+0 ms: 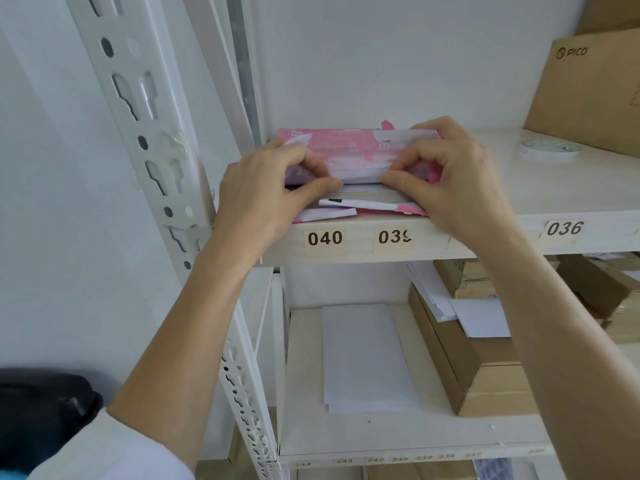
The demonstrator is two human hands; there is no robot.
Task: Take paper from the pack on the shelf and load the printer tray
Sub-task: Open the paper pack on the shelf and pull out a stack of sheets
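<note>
A pink and white paper pack lies at the left end of the upper shelf, its near end torn, with wrapper flaps hanging over the shelf edge. My left hand pinches the wrapper's top flap at the pack's left front corner. My right hand pinches the same flap at the right front corner. Both hold the flap lifted, and white sheets show in the gap beneath. No printer is in view.
The shelf edge carries labels 040, 039 and 036. A brown PICO carton and a tape roll stand at the upper right. The lower shelf holds loose white sheets and cardboard boxes. A white slotted upright stands at the left.
</note>
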